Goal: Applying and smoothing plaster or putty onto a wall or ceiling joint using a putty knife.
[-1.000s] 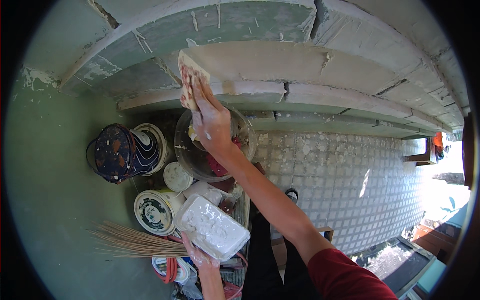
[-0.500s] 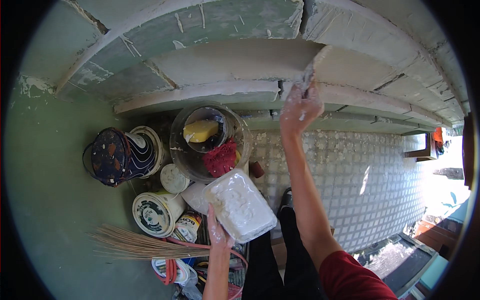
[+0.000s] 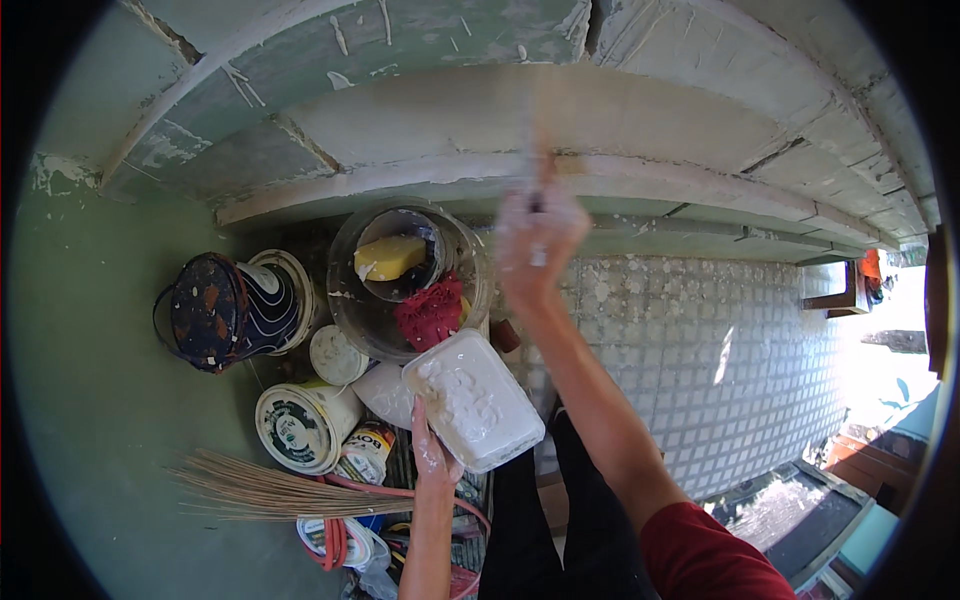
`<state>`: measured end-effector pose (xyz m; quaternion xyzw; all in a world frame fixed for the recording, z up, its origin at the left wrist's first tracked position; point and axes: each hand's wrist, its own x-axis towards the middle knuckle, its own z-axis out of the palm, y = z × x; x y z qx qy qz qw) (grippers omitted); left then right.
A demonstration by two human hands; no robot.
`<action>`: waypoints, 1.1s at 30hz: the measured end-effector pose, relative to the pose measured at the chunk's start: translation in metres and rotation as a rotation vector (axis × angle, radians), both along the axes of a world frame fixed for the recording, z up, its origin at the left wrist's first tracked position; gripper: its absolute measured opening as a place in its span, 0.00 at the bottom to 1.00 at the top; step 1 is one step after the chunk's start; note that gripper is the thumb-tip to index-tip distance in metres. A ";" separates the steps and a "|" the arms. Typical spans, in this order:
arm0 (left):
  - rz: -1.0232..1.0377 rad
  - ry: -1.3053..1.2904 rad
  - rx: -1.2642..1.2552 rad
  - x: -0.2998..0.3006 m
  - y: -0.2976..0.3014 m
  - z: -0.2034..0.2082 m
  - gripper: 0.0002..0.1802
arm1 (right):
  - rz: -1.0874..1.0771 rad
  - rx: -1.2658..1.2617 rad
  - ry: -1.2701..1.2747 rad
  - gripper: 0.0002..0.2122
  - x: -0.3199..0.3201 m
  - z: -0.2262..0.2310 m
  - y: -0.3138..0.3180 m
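**Two hands occupied: white tray in the left, blurred tool in the right**

Head view. The left hand (image 3: 434, 452) grips the white tray (image 3: 517, 440) by its left near edge, thumb along the side; white smears are noted on the skin. The tray is rectangular, sits tilted in front of the dark trousers (image 3: 520, 530), and contains white paste (image 3: 462, 395) with an uneven surface.

The right hand (image 3: 543, 238), also smeared, is closed around the tool (image 3: 541, 135), which points toward the far wall (image 3: 680, 120). Motion blur hides the tool's exact shape; whether it touches the wall cannot be told.

Left of the right hand stands a clear round tub (image 3: 341, 300). Inside are a grey pot (image 3: 412, 226) with a yellow sponge (image 3: 390, 258), and a red cloth (image 3: 430, 312). Farther left is a stained dark bucket (image 3: 208, 312). Nearer are a lidded white bucket (image 3: 292, 430) and broom bristles (image 3: 270, 490). Patterned tiles (image 3: 670, 330) cover the floor at right.
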<state>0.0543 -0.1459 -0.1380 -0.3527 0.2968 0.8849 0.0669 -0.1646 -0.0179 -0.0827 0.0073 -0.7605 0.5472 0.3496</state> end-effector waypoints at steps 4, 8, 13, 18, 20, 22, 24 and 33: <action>-0.002 -0.019 0.025 0.007 0.002 0.000 0.36 | -0.266 -0.221 0.011 0.24 -0.026 -0.001 0.038; -0.018 -0.058 0.047 0.021 -0.002 -0.012 0.36 | -0.237 -0.032 0.008 0.23 -0.032 -0.001 -0.011; -0.059 -0.077 0.059 0.027 0.004 -0.014 0.36 | 0.025 -0.116 0.275 0.24 -0.055 -0.009 -0.102; -0.080 -0.089 0.055 0.026 0.004 -0.005 0.36 | 0.138 -0.008 0.255 0.25 -0.040 -0.009 -0.124; -0.069 -0.093 0.054 0.028 0.002 -0.006 0.36 | 0.185 -0.081 0.243 0.26 -0.029 -0.006 -0.113; -0.096 -0.074 0.089 0.032 0.001 -0.011 0.37 | 0.143 -0.183 -0.021 0.25 -0.009 0.013 -0.089; -0.092 -0.095 0.075 0.034 0.004 -0.012 0.36 | 0.089 -0.269 -0.290 0.25 -0.008 0.020 -0.082; -0.108 -0.156 0.095 0.056 -0.002 -0.033 0.34 | -0.083 -0.227 0.170 0.28 -0.058 0.005 -0.197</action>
